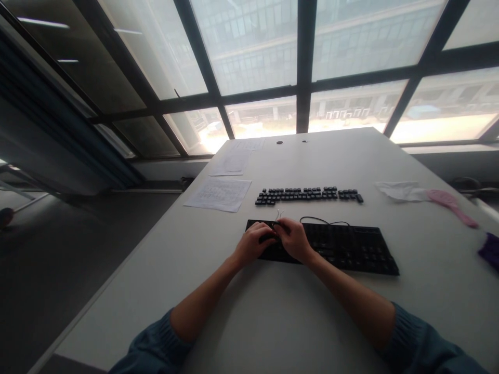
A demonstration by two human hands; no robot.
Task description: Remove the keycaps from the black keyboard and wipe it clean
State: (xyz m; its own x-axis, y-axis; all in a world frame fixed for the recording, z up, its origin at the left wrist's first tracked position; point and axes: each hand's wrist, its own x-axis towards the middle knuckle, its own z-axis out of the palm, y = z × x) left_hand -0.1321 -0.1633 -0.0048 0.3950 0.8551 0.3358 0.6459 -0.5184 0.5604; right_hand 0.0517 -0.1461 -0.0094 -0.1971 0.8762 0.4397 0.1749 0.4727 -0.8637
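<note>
A black keyboard (346, 246) lies at a slight slant on the white table in front of me. My right hand (295, 240) is closed over its left part, fingers round a small wire keycap puller (279, 213). The puller's thin metal wires point up and away from me; the rest of it is hidden by my fingers. Just left of it, my left hand (253, 242) rests over the keyboard's left end, fingers curled in close to my right fingertips. What the left fingers pinch, if anything, is hidden. Beyond the keyboard, loose black keycaps (296, 195) stand in rows.
A black cable (314, 218) loops behind the keyboard. Printed sheets (220, 194) lie on the white table (249, 322) at the left. To the right are a white cloth (401, 191), a pink hairbrush (448, 200) and a purple item (490, 251). Windows stand beyond the far edge.
</note>
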